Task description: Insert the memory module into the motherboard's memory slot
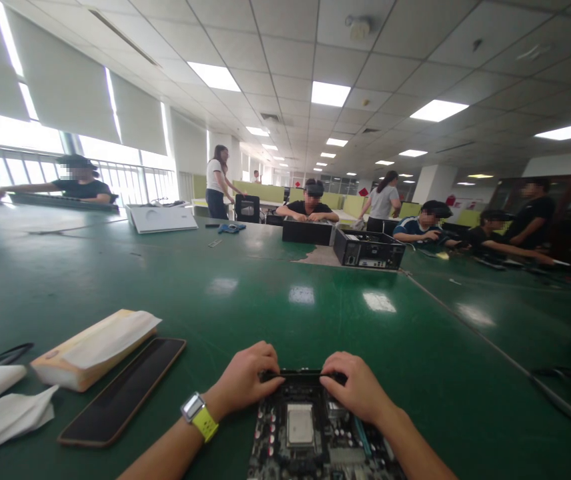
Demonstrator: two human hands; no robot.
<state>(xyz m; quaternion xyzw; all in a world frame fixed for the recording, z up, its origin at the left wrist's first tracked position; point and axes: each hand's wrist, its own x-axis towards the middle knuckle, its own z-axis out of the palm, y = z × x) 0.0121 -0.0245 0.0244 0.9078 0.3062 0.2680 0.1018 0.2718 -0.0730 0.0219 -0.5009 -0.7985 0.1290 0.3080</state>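
A computer motherboard (315, 433) lies on the green table (265, 293) right in front of me, with a silver processor (299, 424) in its middle. My left hand (243, 379), with a yellow-strapped watch (199, 415) on the wrist, has its fingers curled over the board's far left edge. My right hand (355, 387) is curled over the far right edge beside it. Both hands press on a black part at that edge. What lies under the fingers is hidden.
A phone (123, 390), a tissue pack (93, 347) and loose tissues (8, 417) lie to my left. Black computer cases (368, 249) stand mid-table, and a white device (160, 217) sits farther left. Several people work around the far side. Cables (560, 393) lie at right.
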